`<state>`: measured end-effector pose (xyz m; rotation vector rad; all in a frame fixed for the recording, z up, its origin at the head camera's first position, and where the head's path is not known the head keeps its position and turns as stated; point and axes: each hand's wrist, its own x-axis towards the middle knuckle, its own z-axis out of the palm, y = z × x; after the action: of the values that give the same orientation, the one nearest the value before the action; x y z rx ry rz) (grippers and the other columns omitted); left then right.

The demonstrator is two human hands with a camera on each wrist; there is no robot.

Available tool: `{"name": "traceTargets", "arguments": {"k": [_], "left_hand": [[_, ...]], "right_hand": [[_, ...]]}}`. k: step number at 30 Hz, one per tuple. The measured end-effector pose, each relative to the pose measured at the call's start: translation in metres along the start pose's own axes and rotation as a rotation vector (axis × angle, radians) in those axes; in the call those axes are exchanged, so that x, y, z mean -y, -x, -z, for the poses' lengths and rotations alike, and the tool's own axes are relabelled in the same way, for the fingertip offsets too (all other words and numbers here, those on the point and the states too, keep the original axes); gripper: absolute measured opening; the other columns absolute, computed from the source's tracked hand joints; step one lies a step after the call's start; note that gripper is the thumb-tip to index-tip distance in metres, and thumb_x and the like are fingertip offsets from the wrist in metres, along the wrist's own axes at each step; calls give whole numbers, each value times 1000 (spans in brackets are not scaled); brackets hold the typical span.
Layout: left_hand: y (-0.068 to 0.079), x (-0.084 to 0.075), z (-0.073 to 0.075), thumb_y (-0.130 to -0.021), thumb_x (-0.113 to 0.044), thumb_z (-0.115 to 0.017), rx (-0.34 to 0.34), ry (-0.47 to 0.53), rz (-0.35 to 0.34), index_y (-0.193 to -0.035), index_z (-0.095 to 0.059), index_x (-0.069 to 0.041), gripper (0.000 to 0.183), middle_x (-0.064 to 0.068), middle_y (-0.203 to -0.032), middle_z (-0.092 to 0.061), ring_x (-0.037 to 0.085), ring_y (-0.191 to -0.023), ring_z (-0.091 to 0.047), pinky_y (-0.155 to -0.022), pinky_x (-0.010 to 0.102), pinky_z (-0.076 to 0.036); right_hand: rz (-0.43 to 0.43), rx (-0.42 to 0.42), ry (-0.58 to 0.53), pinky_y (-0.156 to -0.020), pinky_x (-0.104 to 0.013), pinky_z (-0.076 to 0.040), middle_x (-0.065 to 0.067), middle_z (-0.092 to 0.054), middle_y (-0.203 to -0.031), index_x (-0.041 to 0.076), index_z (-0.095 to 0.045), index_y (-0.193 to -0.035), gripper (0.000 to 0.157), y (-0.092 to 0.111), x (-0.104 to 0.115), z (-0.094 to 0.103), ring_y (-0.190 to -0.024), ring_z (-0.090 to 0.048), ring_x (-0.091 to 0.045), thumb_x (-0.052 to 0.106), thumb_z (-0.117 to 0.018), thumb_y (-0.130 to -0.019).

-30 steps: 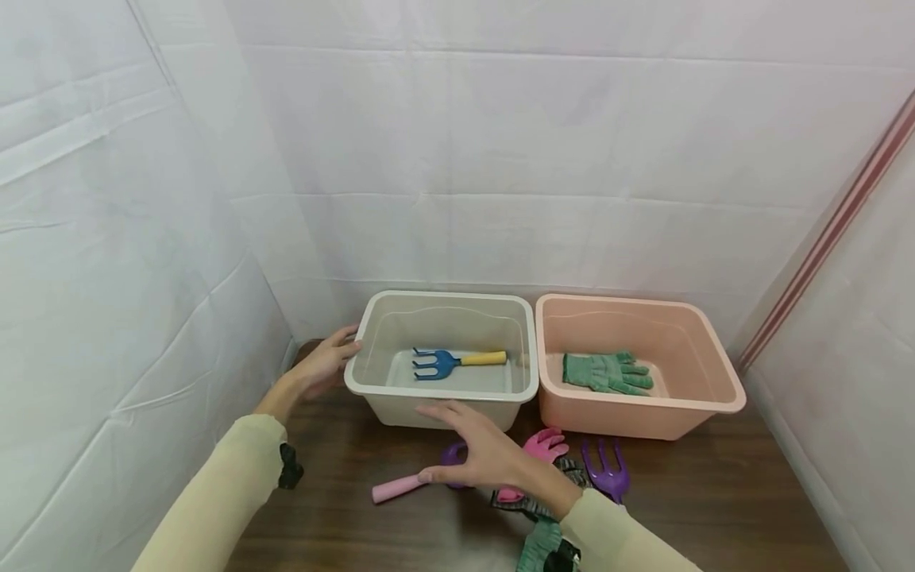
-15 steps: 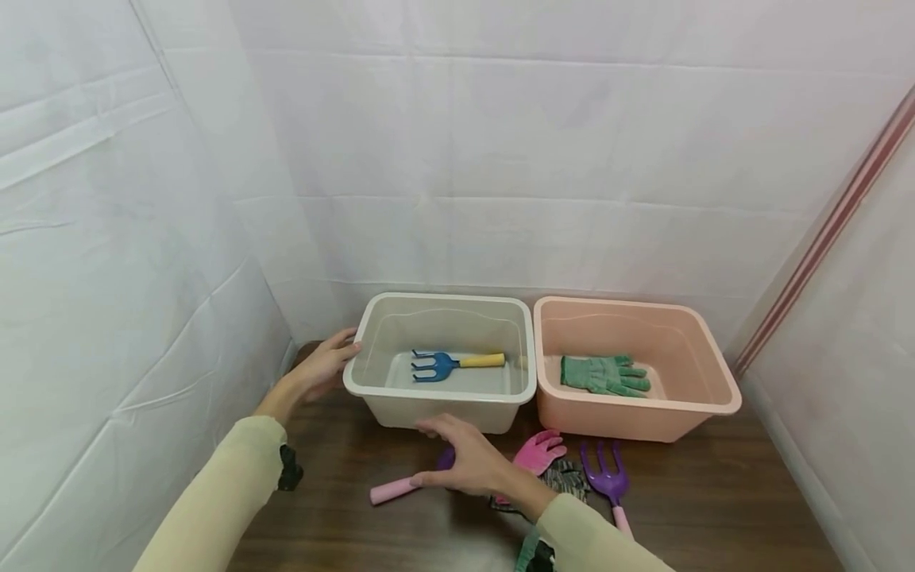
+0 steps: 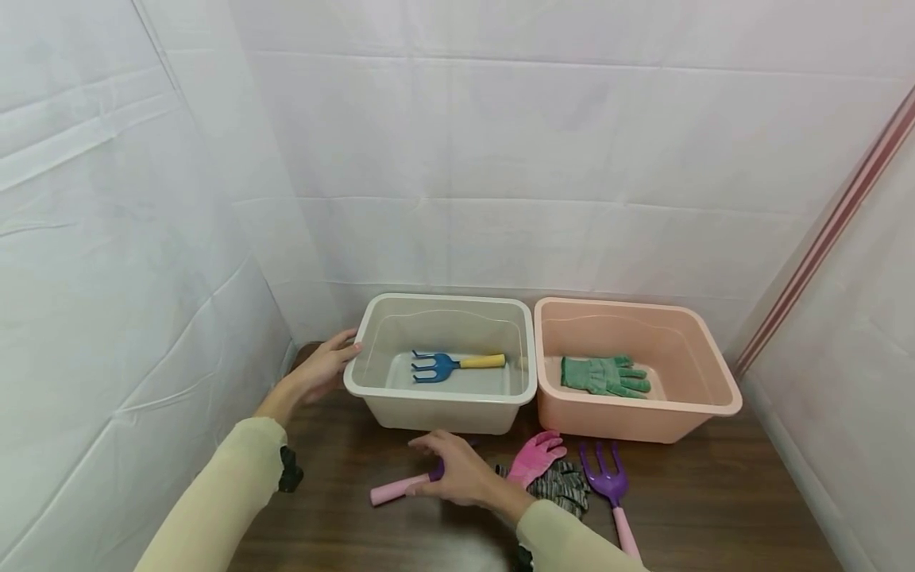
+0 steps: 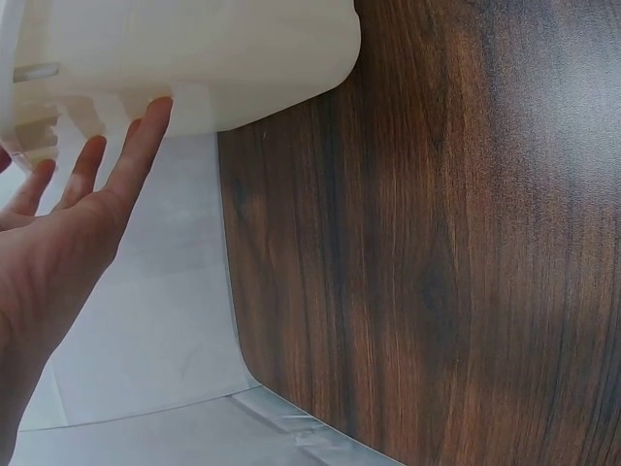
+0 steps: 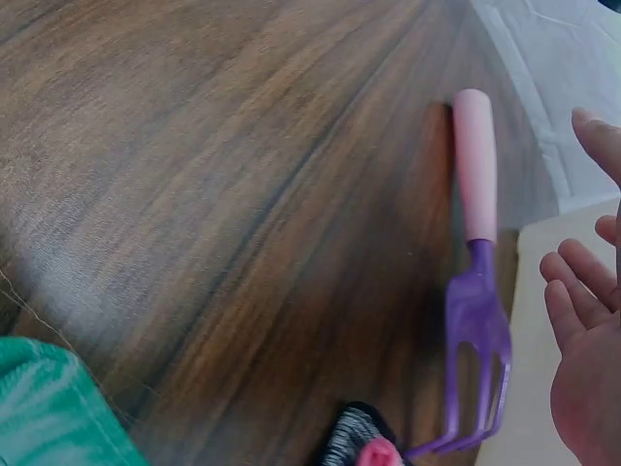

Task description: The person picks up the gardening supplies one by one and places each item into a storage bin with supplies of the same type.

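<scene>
My left hand [image 3: 318,372] is at the left end of the off-white bin [image 3: 443,409], fingertips at its rim and outer wall. Its fingers [image 4: 143,155] are extended in the left wrist view. A blue fork with a yellow handle [image 3: 482,361] lies inside that bin. My right hand [image 3: 465,475] hovers over a purple hand fork with a pink handle [image 3: 399,490], partly covering it. The right wrist view shows the whole fork [image 5: 475,175] on the table, the hand's fingers spread apart from it and holding nothing.
A peach bin [image 3: 608,419] holding a green glove [image 3: 604,375] adjoins the off-white bin. Before it lie a pink glove [image 3: 536,457], a black-and-grey knit glove [image 3: 561,486] and another purple fork [image 3: 608,481]. Green fabric [image 5: 58,403] shows at the right wrist view's corner.
My right hand has moved slightly down and left over the pink-handled fork. The right forearm now uncovers more of the gloves and second fork. The left hand stays at the bin.
</scene>
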<state>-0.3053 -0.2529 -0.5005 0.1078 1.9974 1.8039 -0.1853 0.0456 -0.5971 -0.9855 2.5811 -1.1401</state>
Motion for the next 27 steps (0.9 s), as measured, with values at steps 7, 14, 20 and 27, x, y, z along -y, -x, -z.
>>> {"name": "traceTargets", "arguments": {"k": [7, 14, 20, 27], "left_hand": [[-1, 1, 0, -117, -25, -40, -3, 3, -3, -171, -10, -9, 63, 29, -167, -25, 49, -147, -39, -110, 62, -45], [0, -1, -1, -117, -26, -40, -13, -5, 17, -171, -12, -10, 63, 27, -168, -24, 48, -148, -38, -108, 60, -48], [0, 0, 1, -117, -27, -40, -16, -18, 18, -171, -10, -11, 63, 27, -168, -24, 49, -148, -38, -106, 57, -50], [1, 1, 2, -117, -28, -41, -24, -29, 17, -171, -11, -11, 64, 27, -168, -25, 48, -148, -39, -107, 57, -50]], "right_hand": [[-32, 19, 14, -100, -31, -52, -1, -66, -121, 12, -69, -134, 58, 1, -8, -11, -113, -64, -15, 47, -85, -90], [-5, 22, 54, -96, -28, -52, 9, -65, -112, 16, -74, -119, 34, 2, -14, -15, -106, -62, -5, 34, -85, -93], [35, 12, 67, -92, -30, -54, 10, -64, -106, 14, -75, -116, 32, 1, -19, -19, -102, -61, -4, 31, -85, -92], [15, 37, 112, -93, -27, -52, 12, -63, -104, 17, -74, -114, 28, -2, -18, -22, -102, -60, -3, 30, -85, -92]]}}
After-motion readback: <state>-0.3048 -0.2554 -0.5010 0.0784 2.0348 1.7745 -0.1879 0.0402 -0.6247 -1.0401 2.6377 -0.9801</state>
